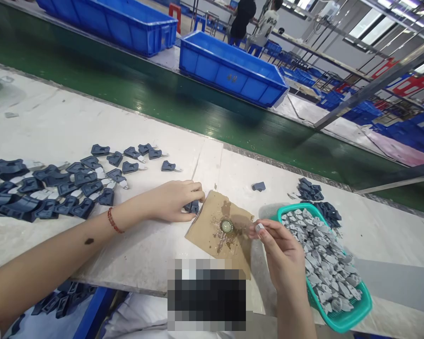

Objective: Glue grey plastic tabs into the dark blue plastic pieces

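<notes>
My left hand (175,200) rests on the white worktable (92,127) with its fingers curled around a dark blue plastic part (191,206) at the edge of a brown cardboard scrap (212,216). A small round blob of glue or grease (226,226) sits in the middle of that cardboard. My right hand (279,252) pinches a small light grey plastic piece (259,228) just right of the blob. It hovers beside a teal basket (349,318) holding several grey pieces.
Several dark blue parts with white tips (56,186) lie spread on the table to the left. More dark parts (311,190) are heaped behind the basket. A green conveyor belt (162,99) runs behind the table, with blue crates (229,68) beyond. Two people stand far back.
</notes>
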Tool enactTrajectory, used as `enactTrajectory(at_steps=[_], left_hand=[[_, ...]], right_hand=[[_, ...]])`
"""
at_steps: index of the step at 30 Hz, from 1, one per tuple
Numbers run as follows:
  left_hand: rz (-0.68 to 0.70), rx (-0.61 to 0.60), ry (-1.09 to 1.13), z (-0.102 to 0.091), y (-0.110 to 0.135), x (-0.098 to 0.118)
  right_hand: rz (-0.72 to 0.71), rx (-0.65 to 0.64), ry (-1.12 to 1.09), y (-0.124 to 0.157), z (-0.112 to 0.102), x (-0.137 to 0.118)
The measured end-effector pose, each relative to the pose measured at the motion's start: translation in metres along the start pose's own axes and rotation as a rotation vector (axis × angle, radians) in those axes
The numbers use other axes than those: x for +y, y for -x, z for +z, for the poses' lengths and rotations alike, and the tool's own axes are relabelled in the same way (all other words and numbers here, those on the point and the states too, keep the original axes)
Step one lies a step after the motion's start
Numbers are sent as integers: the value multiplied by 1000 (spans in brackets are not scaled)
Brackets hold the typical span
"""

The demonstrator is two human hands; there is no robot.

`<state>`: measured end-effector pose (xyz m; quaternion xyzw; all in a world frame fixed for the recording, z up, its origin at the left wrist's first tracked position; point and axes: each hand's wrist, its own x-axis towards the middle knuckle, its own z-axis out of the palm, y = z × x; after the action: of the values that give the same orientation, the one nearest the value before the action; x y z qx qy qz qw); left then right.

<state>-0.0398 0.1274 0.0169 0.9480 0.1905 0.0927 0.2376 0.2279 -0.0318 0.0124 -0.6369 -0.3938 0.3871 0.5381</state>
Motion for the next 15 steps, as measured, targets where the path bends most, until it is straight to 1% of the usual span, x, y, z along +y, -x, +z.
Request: enactTrajectory(at_steps=[4,7,12,15], left_hand=[[-13,-35,25,-3,1,0],[-19,-26,43,-5,1,-1],[-6,-18,38,-2,-1,-2],[-27,-15,-15,3,-3,1]], right_hand=[[13,-11,-24,-10,8,0],[26,13,-25,-13,14,1],[2,92,-16,-9,25,4],[-11,111,37,-7,26,8]])
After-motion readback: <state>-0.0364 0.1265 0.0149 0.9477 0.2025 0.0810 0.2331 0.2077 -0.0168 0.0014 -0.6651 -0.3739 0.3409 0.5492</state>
